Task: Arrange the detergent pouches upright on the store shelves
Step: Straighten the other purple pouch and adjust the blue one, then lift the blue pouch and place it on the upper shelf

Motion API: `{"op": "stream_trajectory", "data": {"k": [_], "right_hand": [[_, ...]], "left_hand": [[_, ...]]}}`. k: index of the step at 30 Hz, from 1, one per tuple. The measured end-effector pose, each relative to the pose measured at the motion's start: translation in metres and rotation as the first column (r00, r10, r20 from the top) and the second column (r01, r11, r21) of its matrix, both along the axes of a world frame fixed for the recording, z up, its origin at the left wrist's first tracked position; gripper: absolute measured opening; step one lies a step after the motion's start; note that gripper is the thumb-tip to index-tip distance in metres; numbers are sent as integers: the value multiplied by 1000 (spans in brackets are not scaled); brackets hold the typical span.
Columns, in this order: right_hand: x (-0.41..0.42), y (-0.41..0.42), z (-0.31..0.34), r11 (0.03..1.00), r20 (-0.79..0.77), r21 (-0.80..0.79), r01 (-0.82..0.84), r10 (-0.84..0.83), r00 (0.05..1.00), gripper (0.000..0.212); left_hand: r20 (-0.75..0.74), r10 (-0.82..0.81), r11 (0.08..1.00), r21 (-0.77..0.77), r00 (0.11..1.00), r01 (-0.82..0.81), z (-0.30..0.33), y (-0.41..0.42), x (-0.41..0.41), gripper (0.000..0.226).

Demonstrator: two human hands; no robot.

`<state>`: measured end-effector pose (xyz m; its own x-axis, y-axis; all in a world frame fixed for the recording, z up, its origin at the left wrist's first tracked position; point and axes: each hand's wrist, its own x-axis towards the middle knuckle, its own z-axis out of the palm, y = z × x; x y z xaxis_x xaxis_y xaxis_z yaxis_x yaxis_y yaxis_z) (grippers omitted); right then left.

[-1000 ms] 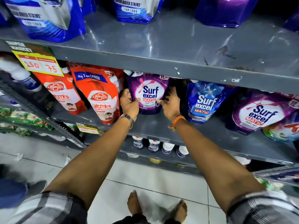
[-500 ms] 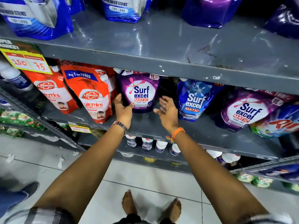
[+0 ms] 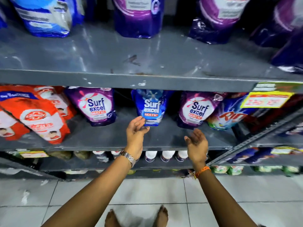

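Note:
On the middle grey shelf (image 3: 164, 138) stand three Surf Excel pouches: a purple pouch (image 3: 96, 105) at left, upright; a blue pouch (image 3: 151, 106) in the centre; another purple pouch (image 3: 196, 108) to the right, leaning slightly. My left hand (image 3: 136, 133) is open, its fingertips just at the blue pouch's lower left corner. My right hand (image 3: 196, 143) is open too, palm facing left, below and in front of the right purple pouch, holding nothing.
Red Lifebuoy pouches (image 3: 39, 115) lean at the left. A Rin pouch (image 3: 229, 117) lies right of the purple one. Blue and purple pouches (image 3: 139, 15) stand on the upper shelf (image 3: 147, 63). A slanted metal rail (image 3: 255, 138) juts at right. White-capped bottles (image 3: 167, 155) sit below.
Both hands let go of the left purple pouch and shifted right. They are now open in front of the blue pouch. The view moved right as well.

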<state>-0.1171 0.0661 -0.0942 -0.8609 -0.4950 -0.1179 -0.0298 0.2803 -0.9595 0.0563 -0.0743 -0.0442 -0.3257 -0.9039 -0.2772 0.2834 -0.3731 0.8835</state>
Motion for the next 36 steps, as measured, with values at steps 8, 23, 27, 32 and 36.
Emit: {"op": "stream_trajectory", "data": {"k": [8, 23, 27, 32, 36], "right_hand": [[-69, 2, 4, 999, -25, -21, -27, 26, 999, 97], [-101, -3, 15, 979, -142, 13, -203, 203, 969, 70], [-80, 4, 5, 967, -108, -26, -254, 249, 962, 70], [-28, -6, 2, 946, -145, -21, -324, 318, 937, 65], [31, -37, 8, 910, -170, -20, -413, 404, 899, 63]], "left_hand": [[344, -434, 841, -177, 832, 512, 12, 18, -109, 67], [447, -168, 913, -265, 879, 310, 14, 19, -148, 35], [402, -179, 926, -239, 898, 292, 13, 21, -114, 34], [395, -168, 927, -247, 903, 281, 12, 13, -44, 29], [411, -73, 931, -300, 909, 210, 13, -6, 20, 25]]}}
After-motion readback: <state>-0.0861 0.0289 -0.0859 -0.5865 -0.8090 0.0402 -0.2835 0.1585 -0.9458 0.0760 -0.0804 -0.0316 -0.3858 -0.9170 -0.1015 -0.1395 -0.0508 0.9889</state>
